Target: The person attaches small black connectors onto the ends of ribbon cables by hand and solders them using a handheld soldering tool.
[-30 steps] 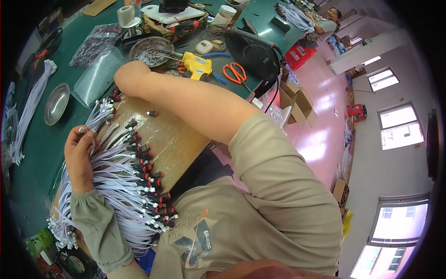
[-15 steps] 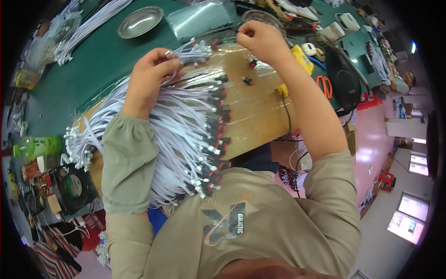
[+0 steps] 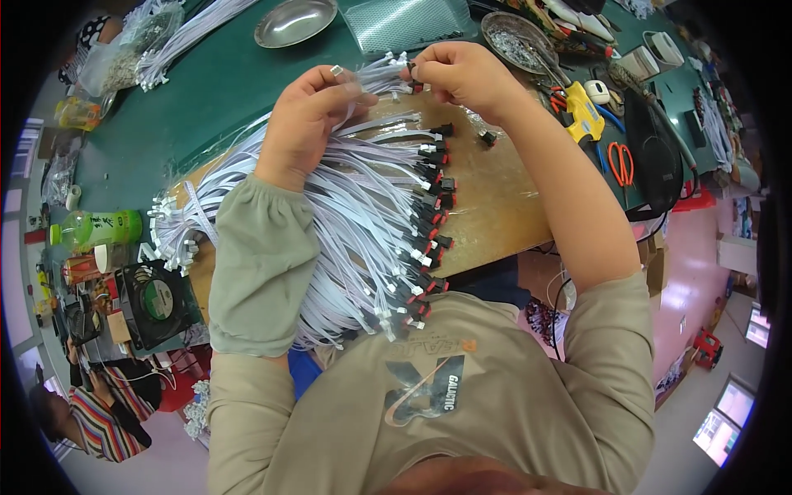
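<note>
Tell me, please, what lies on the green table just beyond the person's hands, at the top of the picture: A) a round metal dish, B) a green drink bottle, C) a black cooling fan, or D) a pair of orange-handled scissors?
A: a round metal dish sits at the top edge beyond the left hand and right hand, which pinch the ends of the white cables; the scissors lie far right, the bottle and fan far left.

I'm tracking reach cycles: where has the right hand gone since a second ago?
Yes, it moved: the right hand came back from the round dish to the wire ends at the left hand.
</note>
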{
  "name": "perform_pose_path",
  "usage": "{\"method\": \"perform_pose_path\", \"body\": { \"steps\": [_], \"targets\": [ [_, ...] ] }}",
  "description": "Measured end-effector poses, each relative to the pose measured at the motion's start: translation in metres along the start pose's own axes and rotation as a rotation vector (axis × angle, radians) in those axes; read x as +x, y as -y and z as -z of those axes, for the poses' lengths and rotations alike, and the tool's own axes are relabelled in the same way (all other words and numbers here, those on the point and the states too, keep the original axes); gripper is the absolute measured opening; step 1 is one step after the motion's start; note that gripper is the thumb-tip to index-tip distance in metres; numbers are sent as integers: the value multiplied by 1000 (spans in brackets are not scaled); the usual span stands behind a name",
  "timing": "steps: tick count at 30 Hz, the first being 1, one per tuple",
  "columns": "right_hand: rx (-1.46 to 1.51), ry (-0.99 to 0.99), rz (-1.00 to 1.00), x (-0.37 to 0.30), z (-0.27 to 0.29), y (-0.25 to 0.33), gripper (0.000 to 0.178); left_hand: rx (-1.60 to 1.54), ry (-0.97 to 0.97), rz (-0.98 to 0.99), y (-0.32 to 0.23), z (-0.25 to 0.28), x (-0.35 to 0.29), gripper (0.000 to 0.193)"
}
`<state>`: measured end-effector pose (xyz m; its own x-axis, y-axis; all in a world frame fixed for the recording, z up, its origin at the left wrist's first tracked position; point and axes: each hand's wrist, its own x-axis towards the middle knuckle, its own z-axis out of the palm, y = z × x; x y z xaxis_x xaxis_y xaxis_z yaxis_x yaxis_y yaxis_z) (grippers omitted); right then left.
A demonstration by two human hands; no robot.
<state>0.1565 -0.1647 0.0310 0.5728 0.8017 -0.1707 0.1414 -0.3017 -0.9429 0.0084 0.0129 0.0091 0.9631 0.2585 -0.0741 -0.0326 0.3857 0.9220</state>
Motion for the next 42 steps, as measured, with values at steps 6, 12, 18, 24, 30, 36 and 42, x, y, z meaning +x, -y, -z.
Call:
{"method": "perform_pose_path", "body": {
  "steps": [6,12,18,24,30,36,42],
  "targets": [
    [164,-119,138,-9,-24,2,18,22,-25,34,-3,-5,-3,11],
    [258,-184,238,0,-42,9,16,23,-8,37,-2,-2,-1,14],
    [354,-155,228,3,-49,11,17,-20,-6,27,1,1,-2,15],
    [377,-182,208,2,-50,12,17,-7,7,19,-1,-2,-3,11],
    [375,-143,172,2,-51,10,16,0,14,13,0,0,-2,11],
    [253,-128,200,-1,-57,9,16,-56,3,-11,1,-1,-1,18],
    [181,-276,231,-2,-39,13,21,-8,-2,-5,0,0,-3,23]
  ]
}}
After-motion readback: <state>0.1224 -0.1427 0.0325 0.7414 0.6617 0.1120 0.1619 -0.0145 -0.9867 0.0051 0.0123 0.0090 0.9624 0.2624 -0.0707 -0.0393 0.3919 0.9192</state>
